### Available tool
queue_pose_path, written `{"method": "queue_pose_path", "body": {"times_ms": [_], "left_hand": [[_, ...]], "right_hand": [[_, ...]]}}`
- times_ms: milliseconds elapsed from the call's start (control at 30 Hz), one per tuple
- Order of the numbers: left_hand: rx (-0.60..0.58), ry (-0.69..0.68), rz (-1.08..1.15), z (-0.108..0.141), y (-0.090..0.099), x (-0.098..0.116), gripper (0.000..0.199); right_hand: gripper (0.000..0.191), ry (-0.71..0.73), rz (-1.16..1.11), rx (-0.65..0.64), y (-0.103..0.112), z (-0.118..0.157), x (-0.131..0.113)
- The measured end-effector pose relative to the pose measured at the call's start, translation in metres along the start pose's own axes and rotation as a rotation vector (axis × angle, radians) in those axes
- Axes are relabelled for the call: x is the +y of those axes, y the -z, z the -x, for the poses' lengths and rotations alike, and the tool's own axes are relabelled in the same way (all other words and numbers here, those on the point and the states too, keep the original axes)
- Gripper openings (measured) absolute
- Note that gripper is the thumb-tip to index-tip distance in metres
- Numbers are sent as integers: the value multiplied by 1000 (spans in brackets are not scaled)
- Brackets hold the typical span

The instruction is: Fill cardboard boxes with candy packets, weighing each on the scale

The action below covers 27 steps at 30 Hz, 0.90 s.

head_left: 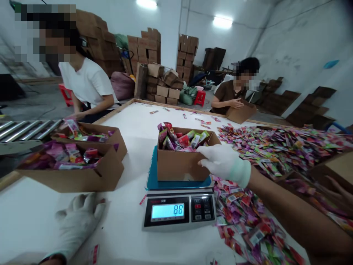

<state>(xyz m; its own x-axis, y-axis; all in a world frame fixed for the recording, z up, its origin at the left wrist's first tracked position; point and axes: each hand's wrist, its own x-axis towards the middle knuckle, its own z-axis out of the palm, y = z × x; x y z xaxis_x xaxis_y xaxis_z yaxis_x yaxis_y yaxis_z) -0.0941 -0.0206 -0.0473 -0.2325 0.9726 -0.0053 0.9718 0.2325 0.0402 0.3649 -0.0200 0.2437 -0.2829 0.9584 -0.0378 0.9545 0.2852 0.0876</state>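
Note:
A small cardboard box [179,165] filled with colourful snack packets [183,140] stands on the blue pan of a digital scale [179,211], whose display reads 8.8. My right hand [220,162], in a white glove, grips this box at its right front side. My left hand [81,217], also gloved, has its fingers spread over the white table, just in front of a filled cardboard box [82,178] and holding nothing. Behind that box is another filled cardboard box [116,137].
Loose packets form a large heap [270,147] on the right, spreading down beside the scale. A roller conveyor [30,129] adjoins the table [132,125] at left. Two co-workers sit across, one holding a carton [242,112]. Another person's hand [339,189] reaches into a box at right.

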Motion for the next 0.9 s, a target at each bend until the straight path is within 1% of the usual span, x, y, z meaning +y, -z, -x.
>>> {"method": "queue_pose_path", "body": {"times_ms": [67,133,167,233,267,333,433,567,633,700,733,800,900], "left_hand": [[21,-1,11,2,2,2,67],[23,-1,17,5,4,3,66],[21,-4,15,7,6,5,66],[21,-18,7,10,10,8,66],[20,-29,0,11,12,10,66],[26,-44,-19,13,15,14,65],[27,-60,-40,14,18,17,66],[8,-59,-36,13,16,15,64],[21,-44,-50,12,12,14,62],[44,-34,-68,11,9,13,61],[50,-35,-73,11,8,12,62],[49,-44,-76,10,6,11,62],[56,-45,-79,11,6,11,62]], "right_hand": [[29,100,-143,73,2,-2,4],[41,196,-340,241,11,2,16],[44,211,-423,353,18,6,23],[40,167,-522,574,34,15,33],[36,137,-545,650,41,18,36],[30,108,-564,727,54,21,37],[27,113,-536,726,60,18,32],[27,157,-559,697,53,8,24],[27,186,-553,694,50,-3,23],[31,228,-522,675,48,-22,23],[36,260,-506,656,48,-35,24],[55,342,-471,593,44,-65,24],[89,458,-418,430,31,-111,19]]}}
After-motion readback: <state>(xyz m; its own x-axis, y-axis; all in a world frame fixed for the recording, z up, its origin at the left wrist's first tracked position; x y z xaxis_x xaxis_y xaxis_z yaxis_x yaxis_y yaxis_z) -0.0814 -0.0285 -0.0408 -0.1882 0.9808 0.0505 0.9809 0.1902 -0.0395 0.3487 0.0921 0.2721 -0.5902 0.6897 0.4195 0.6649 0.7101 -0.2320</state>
